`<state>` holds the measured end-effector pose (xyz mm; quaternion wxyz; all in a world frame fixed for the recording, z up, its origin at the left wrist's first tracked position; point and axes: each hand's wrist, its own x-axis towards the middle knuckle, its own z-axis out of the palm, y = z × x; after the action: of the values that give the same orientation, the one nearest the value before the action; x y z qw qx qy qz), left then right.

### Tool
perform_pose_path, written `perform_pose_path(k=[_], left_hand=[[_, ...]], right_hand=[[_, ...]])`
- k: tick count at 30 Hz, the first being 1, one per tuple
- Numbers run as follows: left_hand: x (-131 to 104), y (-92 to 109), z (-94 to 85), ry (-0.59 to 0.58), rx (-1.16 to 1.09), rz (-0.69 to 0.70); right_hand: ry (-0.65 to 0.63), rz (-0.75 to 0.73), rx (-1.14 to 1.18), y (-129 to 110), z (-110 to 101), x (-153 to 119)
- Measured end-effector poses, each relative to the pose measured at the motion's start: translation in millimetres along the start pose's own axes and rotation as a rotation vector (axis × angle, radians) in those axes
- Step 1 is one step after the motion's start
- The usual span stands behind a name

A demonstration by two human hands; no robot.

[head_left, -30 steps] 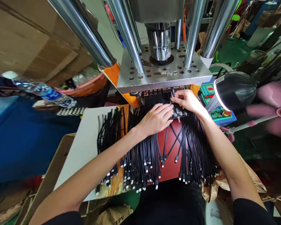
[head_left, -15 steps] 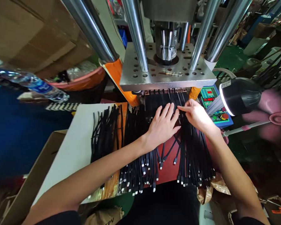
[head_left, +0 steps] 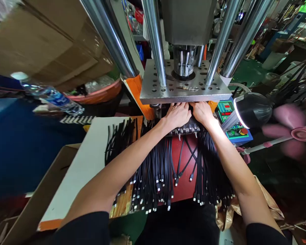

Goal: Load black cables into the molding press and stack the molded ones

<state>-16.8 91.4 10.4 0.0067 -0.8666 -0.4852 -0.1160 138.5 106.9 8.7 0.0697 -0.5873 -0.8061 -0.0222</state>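
Observation:
My left hand [head_left: 177, 115] lies over the dark mould under the press plate, back of the hand up and fingers reaching forward. Close beside it, my right hand [head_left: 202, 112] reaches under the same plate [head_left: 186, 96]. The fingertips of both hands are hidden, so I cannot tell whether they grip anything. In front of my hands is the mould's front edge, a row of small metal blocks [head_left: 186, 129]. Black cables with light-tipped plugs hang in a left bunch [head_left: 153, 170] and a right bunch [head_left: 209, 170]. A few loose cables [head_left: 185, 163] cross between them.
Shiny press columns [head_left: 154, 44] rise around a ram [head_left: 184, 63]. More black cables [head_left: 119, 136] lie on a white board [head_left: 78, 177] at left. A lamp [head_left: 253, 109], a control box [head_left: 232, 119] and a blurred pink fan [head_left: 302, 133] stand at right. A water bottle [head_left: 53, 97] is at far left.
Both hands have moved forward from the cables in front to beneath the press plate. The mould's front row of metal blocks now shows. The view has shifted slightly.

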Motion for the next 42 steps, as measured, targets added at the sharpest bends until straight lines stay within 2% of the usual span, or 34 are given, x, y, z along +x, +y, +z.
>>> perform_pose_path(k=[4,6,8,10,12,14,15,16,18,22,24,27,30,32,34,36,38,40,42], left_hand=[[15.5,-5.5,-3.9,0.034,-0.009,-0.022],[2.0,-1.6,-10.9,0.063,-0.018,-0.005],[-34.0,10.0,-17.2,0.128,-0.051,0.056],[-85.7,28.2,-19.0,0.207,-0.115,0.127],[-137.4,49.0,-15.3,0.120,-0.129,0.035],[-173.4,66.7,-7.2,-0.045,-0.068,-0.118],[-183.0,73.2,-2.3,-0.130,-0.037,-0.182],[-187.2,77.9,2.7,-0.205,-0.023,-0.233],[-183.0,81.7,11.1,-0.316,-0.058,-0.301],[-159.6,72.8,17.0,-0.413,-0.211,-0.355],[-155.2,66.5,13.5,-0.464,-0.315,-0.329],[-163.9,64.8,2.0,-0.553,-0.566,-0.227],[-183.6,71.4,-12.6,-0.554,-0.909,-0.121],[-194.9,73.9,-19.5,-0.527,-0.986,-0.126],[-200.4,72.0,-20.4,-0.462,-0.779,-0.266],[-200.0,66.3,-14.5,-0.376,-0.410,-0.450],[-195.9,58.9,-4.4,-0.344,-0.122,-0.542],[-191.0,51.0,5.6,-0.378,-0.058,-0.532],[-187.7,42.6,11.8,-0.402,-0.099,-0.510]], right_hand=[[0.012,0.015,0.037,1.0,-3.4,16.0],[0.014,-0.001,0.044,0.3,-7.5,2.8],[0.095,-0.009,0.093,-2.4,-8.0,-32.9],[0.265,0.045,0.195,-8.9,-2.6,-86.5],[0.363,0.160,0.289,-21.2,7.2,-144.0],[0.246,0.266,0.275,-38.1,18.7,-190.1],[0.162,0.308,0.239,-47.0,24.4,-205.8],[0.089,0.342,0.199,-55.1,29.8,-216.3],[0.027,0.376,0.152,-66.3,38.2,-224.6],[0.058,0.376,0.244,-68.0,39.8,-222.4],[0.043,0.386,0.412,-65.2,33.7,-223.9],[-0.074,0.405,0.881,-67.6,24.5,-231.0],[-0.143,0.397,1.266,-77.3,21.4,-239.3],[-0.114,0.416,1.386,-81.9,20.3,-245.3],[-0.063,0.470,1.439,-81.9,17.6,-252.8],[0.003,0.526,1.446,-78.3,13.3,-261.3],[0.065,0.555,1.412,-74.1,9.2,-269.6],[0.090,0.551,1.383,-71.8,6.9,-276.4],[0.084,0.537,1.374,-71.6,6.9,-281.4]])
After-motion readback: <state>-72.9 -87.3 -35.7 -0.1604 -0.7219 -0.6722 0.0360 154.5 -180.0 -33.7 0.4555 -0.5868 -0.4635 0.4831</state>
